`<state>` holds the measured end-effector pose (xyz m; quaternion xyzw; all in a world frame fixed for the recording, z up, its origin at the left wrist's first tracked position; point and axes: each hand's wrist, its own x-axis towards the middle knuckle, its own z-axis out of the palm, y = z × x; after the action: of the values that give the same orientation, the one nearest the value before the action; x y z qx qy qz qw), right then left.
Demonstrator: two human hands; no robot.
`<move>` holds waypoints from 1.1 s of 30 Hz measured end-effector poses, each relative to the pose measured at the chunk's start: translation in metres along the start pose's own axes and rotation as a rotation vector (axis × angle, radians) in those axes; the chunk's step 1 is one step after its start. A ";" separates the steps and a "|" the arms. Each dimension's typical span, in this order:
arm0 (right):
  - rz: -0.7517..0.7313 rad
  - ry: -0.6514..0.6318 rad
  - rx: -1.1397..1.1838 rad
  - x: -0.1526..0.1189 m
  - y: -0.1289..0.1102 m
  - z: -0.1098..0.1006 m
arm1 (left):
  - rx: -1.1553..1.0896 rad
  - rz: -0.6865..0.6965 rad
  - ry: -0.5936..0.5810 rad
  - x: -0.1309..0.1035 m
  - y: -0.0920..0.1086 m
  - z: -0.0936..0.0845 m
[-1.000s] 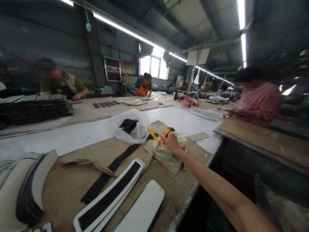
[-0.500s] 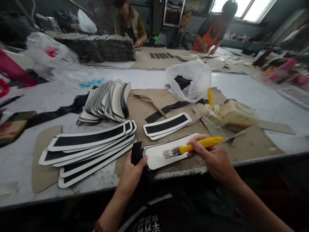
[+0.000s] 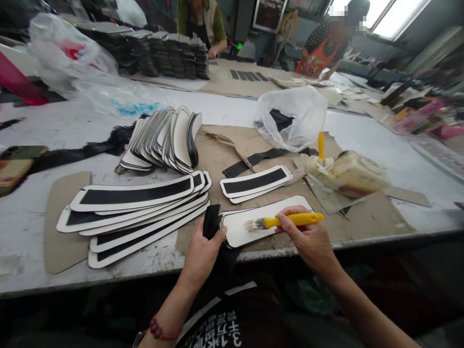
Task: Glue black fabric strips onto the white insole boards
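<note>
My right hand (image 3: 308, 241) grips a paintbrush (image 3: 270, 223) by its yellow handle. The pale, wet-looking bristles rest on the bare top of a long white curved piece (image 3: 261, 211), the uppermost of a small stack at the table's front edge. Black fabric strips (image 3: 210, 220) stick up out of my closed left hand (image 3: 201, 253), and its thumb lies against the stack's left end. Just behind are a couple of white pieces with a black strip (image 3: 255, 181) on top. More such strip-covered pieces (image 3: 137, 197) lie fanned out on the left.
A leaning row of white pieces (image 3: 177, 137) stands behind the fan. At right, a cloudy glue container (image 3: 358, 174) sits near a second yellow-handled brush (image 3: 321, 145). A plastic bag (image 3: 300, 118) holds black material. Two people work across the table; a phone (image 3: 20, 166) lies left.
The brush has slid slightly left along the white piece, toward my left hand. My left hand keeps its hold at the stack's end. The whole view has shifted a little.
</note>
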<state>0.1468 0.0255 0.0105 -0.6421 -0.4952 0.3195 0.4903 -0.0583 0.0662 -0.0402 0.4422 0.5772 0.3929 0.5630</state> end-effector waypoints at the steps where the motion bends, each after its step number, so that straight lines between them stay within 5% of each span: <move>1: -0.034 0.015 -0.051 0.001 0.001 -0.005 | 0.013 -0.006 0.005 0.000 0.000 0.000; 9: -0.254 0.130 -0.497 0.011 0.011 -0.054 | 0.140 -0.110 0.066 -0.002 0.005 0.000; 21: -0.544 0.157 -0.660 0.021 0.007 -0.090 | 0.244 -0.158 0.141 0.002 -0.003 0.001; 27: -0.488 0.147 -0.466 0.008 -0.008 -0.068 | 0.198 -0.092 0.139 -0.003 0.006 0.005; 33: -0.359 0.061 -0.290 0.006 0.011 -0.039 | 0.200 -0.067 0.120 -0.004 0.011 0.005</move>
<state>0.1876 0.0187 0.0128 -0.6167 -0.6273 0.1331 0.4566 -0.0531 0.0650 -0.0286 0.4522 0.6606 0.3403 0.4932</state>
